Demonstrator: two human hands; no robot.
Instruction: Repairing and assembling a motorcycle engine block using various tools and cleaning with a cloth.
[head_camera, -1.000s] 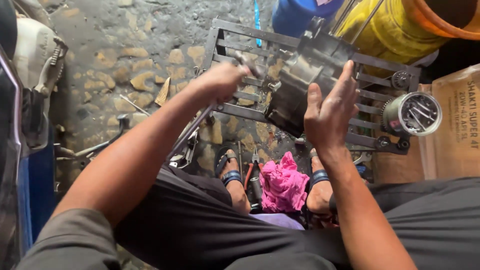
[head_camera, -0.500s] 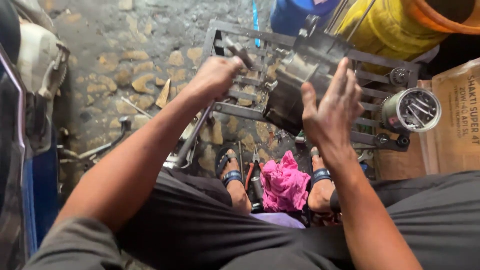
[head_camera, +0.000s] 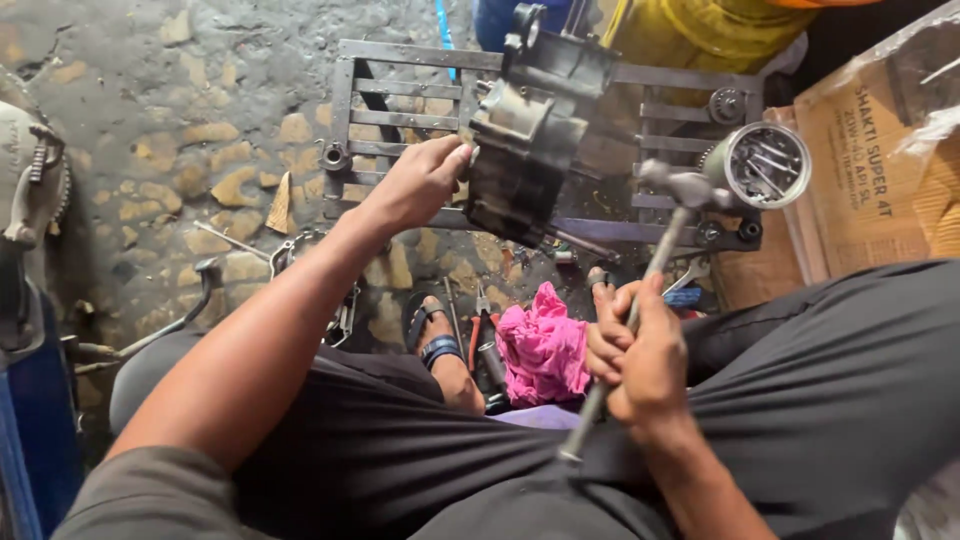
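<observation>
Since half a second back, the right hand (head_camera: 640, 355) has dropped off the engine and grabbed a hammer (head_camera: 640, 290), and the view has swung in closer.

Biggest thing first: the metal rack (head_camera: 400, 90) sits on the stone floor, and the dark engine case (head_camera: 535, 130) stands on it, tilted a bit. The left hand (head_camera: 420, 180) is pressed against the case's left edge, fingers curled loosely with the thumb at the casing, so more bracing than gripping. Can't tell if it's wrapped around anything.

Right hand is fully closed around the hammer's handle, about mid-shaft. Handle's butt end pokes down over the lap, and the metal head sits up and right of the fist, just beside the case's lower right corner but not touching it as far as I can see.

Smaller stuff: a tin of tools (head_camera: 765, 165) at the rack's right end, a pink rag (head_camera: 545, 345) between the sandalled feet, and pliers (head_camera: 482, 335) next to the rag.
</observation>
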